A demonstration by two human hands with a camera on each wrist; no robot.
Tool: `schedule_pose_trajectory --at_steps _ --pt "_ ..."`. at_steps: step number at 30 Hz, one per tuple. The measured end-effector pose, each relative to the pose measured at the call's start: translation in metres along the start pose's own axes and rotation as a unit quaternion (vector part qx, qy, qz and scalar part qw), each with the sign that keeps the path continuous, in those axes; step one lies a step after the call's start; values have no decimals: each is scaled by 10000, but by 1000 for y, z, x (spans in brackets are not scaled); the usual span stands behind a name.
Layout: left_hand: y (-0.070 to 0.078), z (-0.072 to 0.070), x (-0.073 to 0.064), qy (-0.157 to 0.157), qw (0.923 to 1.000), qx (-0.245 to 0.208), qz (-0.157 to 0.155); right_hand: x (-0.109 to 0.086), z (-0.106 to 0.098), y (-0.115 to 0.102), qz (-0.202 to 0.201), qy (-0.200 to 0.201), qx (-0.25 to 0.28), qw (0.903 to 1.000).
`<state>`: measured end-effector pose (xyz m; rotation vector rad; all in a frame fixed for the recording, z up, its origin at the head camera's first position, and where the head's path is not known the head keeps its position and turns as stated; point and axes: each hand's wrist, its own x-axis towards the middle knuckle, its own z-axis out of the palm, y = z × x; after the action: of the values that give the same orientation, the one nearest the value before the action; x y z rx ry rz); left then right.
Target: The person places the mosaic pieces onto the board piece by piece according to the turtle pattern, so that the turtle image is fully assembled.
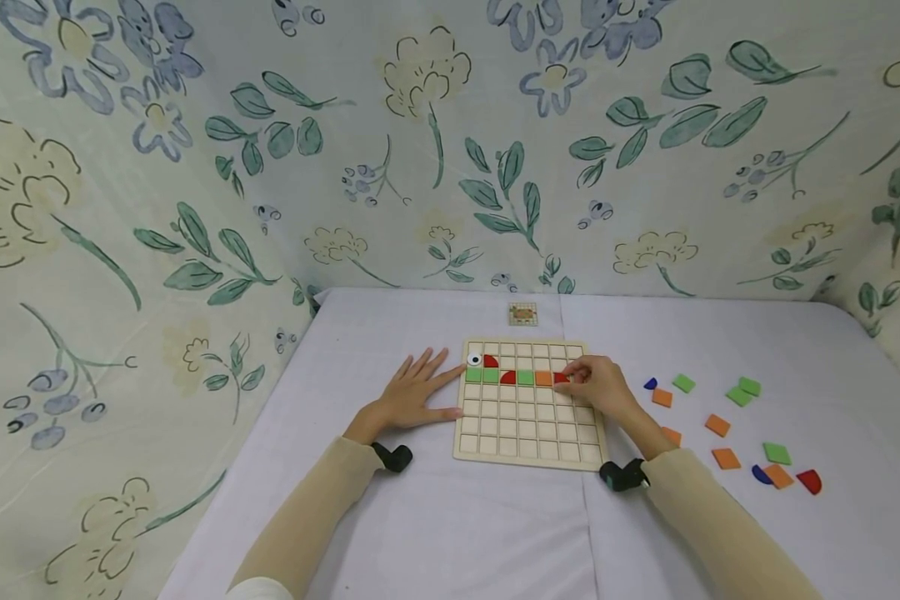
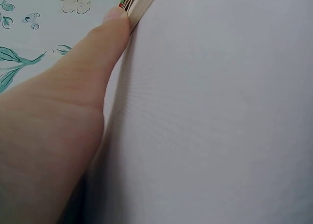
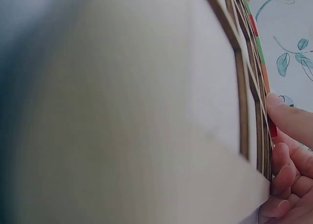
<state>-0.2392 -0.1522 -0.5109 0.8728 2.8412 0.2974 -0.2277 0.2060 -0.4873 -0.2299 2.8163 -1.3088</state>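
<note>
A wooden grid board (image 1: 528, 427) lies on the table. My left hand (image 1: 408, 395) is spread flat at its left edge, thumb and forefinger touching the rim; the thumb (image 2: 93, 57) shows against that edge in the left wrist view. At the right end of a row of tiles, my right hand (image 1: 604, 388) pinches a red curved tile (image 1: 560, 377) at a grid cell, its other fingers curled over the board. Left of it in the row sit an orange square (image 1: 543, 378), a green square (image 1: 525, 378) and a red curved tile (image 1: 507, 377).
Two green squares (image 1: 482, 375) and an eye tile (image 1: 475, 360) with a red tile (image 1: 491, 361) beside it fill the board's upper left. A small pattern card (image 1: 522, 314) lies behind the board. Loose orange, green, blue and red tiles, among them a red one (image 1: 810, 481), lie scattered right.
</note>
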Motion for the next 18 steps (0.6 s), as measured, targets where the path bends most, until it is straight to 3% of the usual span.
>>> schedule_pose_trajectory --at_steps 18 --pt "1 -1 0 -49 10000 13 -52 -3 -4 0 201 -2 220 9996"
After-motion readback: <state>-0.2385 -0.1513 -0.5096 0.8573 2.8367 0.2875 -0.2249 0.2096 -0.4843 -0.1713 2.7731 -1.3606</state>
